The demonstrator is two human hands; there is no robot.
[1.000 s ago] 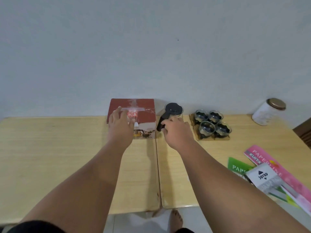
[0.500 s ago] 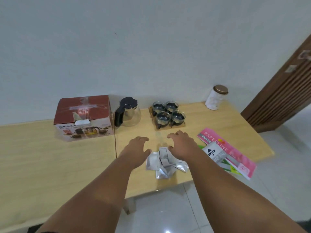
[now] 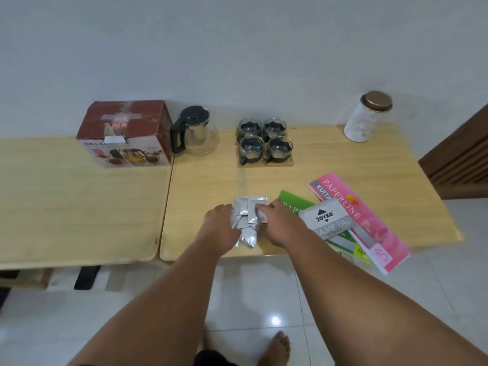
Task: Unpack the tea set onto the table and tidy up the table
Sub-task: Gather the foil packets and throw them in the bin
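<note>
From the head camera, both arms are reaching forward over the wooden bench (image 3: pixel 79 207), and the two hands are meeting on a small heap of silver foil packets (image 3: pixel 249 207) near the bench's front edge. The left hand (image 3: pixel 220 228) is lying palm down on the left side of the heap, fingers curled over the packets; whether it is gripping one I cannot tell. The right hand (image 3: pixel 280 223) is pressing its fingertips onto the packets from the right. At the back, the red box (image 3: pixel 126 133) is sitting closed, the glass teapot (image 3: pixel 196 133) with a black lid is standing just beside it, and four glass cups (image 3: pixel 265 140) are grouped on a small wooden tray (image 3: pixel 264 163). A white jar (image 3: pixel 367 117) is standing at the far right. A grey stamp pad box (image 3: pixel 327 220) is lying on pink and green paper packs (image 3: pixel 369 223) that are overhanging the bench edge.
</note>
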